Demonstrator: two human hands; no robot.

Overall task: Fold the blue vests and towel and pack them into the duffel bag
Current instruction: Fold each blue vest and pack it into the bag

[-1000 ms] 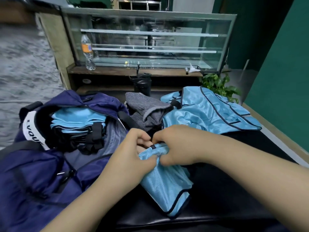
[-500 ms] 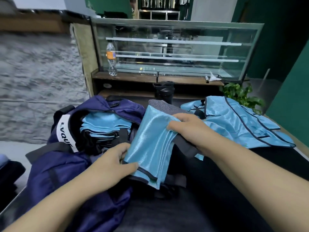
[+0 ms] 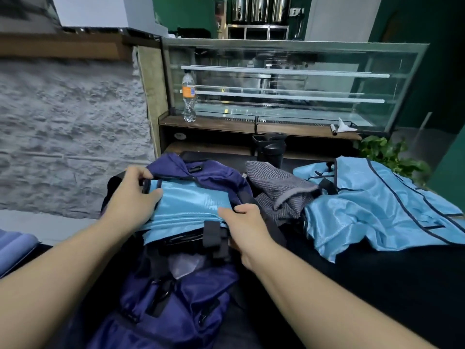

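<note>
Vest at the bag mouth

Left hand and right hand, at frame centre, grip a folded vest lying in the open bag. Towel and unfolded vests lie at right.

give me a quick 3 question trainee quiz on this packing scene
1. True or false: the grey striped towel is already inside the navy duffel bag.
2. Which hand rests on the near right edge of the folded shiny blue vest: A left hand, B right hand?
3. Fill in: the unfolded blue vest lies to the ____ of the towel.

Key: 1 false, it lies beside the bag; 2 B; 3 right.
</note>
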